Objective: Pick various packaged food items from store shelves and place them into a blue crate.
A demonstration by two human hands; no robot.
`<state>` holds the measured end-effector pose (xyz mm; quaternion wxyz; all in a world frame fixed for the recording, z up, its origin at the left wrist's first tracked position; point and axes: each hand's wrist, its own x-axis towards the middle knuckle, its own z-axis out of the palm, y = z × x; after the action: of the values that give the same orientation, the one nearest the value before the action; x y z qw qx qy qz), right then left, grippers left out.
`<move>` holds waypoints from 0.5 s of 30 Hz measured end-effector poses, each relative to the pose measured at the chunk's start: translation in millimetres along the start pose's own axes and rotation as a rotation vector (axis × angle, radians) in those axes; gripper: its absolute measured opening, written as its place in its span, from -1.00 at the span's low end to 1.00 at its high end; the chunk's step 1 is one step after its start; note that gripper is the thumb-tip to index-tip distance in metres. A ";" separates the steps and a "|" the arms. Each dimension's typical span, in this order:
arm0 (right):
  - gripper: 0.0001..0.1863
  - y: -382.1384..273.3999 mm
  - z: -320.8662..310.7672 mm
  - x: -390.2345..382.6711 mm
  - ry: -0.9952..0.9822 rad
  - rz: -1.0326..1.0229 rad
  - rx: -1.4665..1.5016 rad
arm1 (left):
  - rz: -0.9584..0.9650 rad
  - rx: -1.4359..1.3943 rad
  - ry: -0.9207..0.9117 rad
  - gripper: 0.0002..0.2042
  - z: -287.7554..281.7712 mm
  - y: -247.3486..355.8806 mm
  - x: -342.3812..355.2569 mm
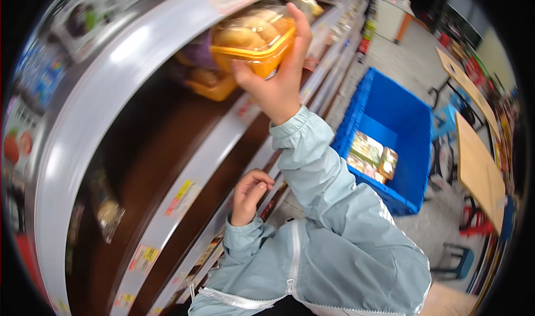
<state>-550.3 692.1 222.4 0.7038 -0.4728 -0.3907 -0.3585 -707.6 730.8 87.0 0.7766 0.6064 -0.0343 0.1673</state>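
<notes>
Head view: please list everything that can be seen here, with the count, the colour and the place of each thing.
Food box: one, orange with a clear lid, pastries inside, held up at the upper shelf.
Second orange box: one, on the shelf behind the first.
Shelves: several, brown boards with grey edge strips, left half of the picture.
Small bag: one, clear, on a lower shelf, blurred.
Crate: one, blue, on the floor at the right.
Packages: a few, yellowish, inside the crate.
Table: one, light wood, far right.
Stool: one, blue, lower right.
Right hand: grips the food box.
Left hand: loosely curled, holds nothing, near the shelf edge.
</notes>
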 end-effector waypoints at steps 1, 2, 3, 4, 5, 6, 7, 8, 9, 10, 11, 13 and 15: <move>-0.14 -6.4 -12.1 1.3 -0.004 -0.060 -0.028 | 0.016 -0.008 -0.040 -0.87 3.1 -2.3 3.9; -0.13 -12.5 -24.2 1.3 -0.009 -0.121 -0.057 | 0.009 -0.120 -0.092 -0.81 6.1 -7.8 7.4; -0.11 -14.8 -35.4 -2.1 0.000 -0.104 0.014 | 0.044 -0.193 -0.107 -0.70 14.5 -9.5 12.7; -0.08 -14.1 -49.2 -7.5 0.039 -0.194 -0.021 | 0.068 -0.276 -0.127 -0.58 25.8 -14.1 19.6; -0.06 -19.2 -63.2 -12.5 0.038 -0.151 -0.057 | 0.086 -0.304 -0.117 -0.48 36.3 -10.1 23.0; -0.03 -22.2 -79.0 -22.6 0.036 -0.106 -0.099 | 0.098 -0.339 -0.105 -0.37 46.4 -11.3 26.2; -0.03 -28.4 -90.6 -32.4 0.045 -0.071 -0.080 | 0.118 -0.356 -0.138 -0.23 52.4 -12.0 28.6; -0.02 -33.5 -101.8 -43.3 0.055 -0.037 -0.059 | 0.166 -0.354 -0.166 -0.20 59.3 -12.5 29.7; -0.01 -37.9 -117.6 -53.6 0.008 -0.035 -0.077 | 0.175 -0.439 -0.153 -0.18 69.7 -17.3 30.9; 0.00 -41.6 -132.8 -65.7 -0.037 -0.027 -0.091 | 0.178 -0.520 -0.133 -0.15 80.2 -21.7 31.0; 0.00 -41.4 -141.1 -81.9 0.065 -0.015 -0.072 | 0.129 -0.577 -0.095 -0.16 88.8 -23.6 31.1; 0.01 -39.4 -163.5 -107.1 0.116 -0.013 -0.149 | 0.031 -0.625 -0.083 -0.20 106.6 -26.5 39.3; -0.01 -43.7 -199.5 -135.6 -0.063 0.003 -0.556 | -0.174 -0.651 -0.074 -0.35 115.1 -39.6 48.6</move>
<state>-605.8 508.8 69.2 0.5352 -0.6593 -0.2983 -0.4358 -632.7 623.4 92.9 0.9390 0.3331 -0.0622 0.0585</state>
